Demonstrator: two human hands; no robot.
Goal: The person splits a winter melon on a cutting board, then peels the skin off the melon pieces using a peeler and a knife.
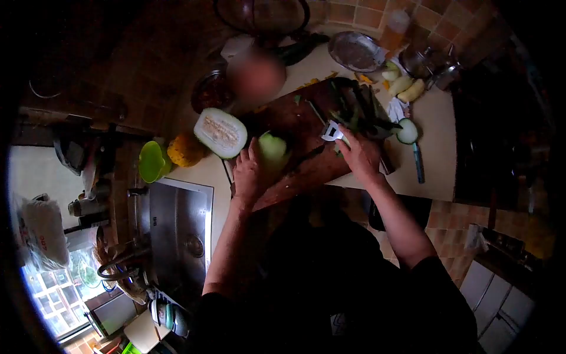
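Observation:
A pale green peeled gourd piece (273,148) lies on the dark wooden cutting board (315,171). My left hand (249,172) grips it from the left side, fingers bent against its edge. In my right hand (359,154) is a white peeler (332,131), held just above the board with its head pointing left, apart from the piece. Dark green peel strips (354,109) are heaped beyond the peeler, on the far right of the board. Left of the board, close to my left fingertips, sits a cut gourd half (221,133) with its white seedy face showing.
A steel sink (177,221) opens at the left, near a green bowl (154,161) and an orange squash (185,150). A metal plate (356,52) stands at the back. Yellowish vegetables (407,87), a round pale green slice (407,131) and a teal-handled tool (418,162) lie right of the board.

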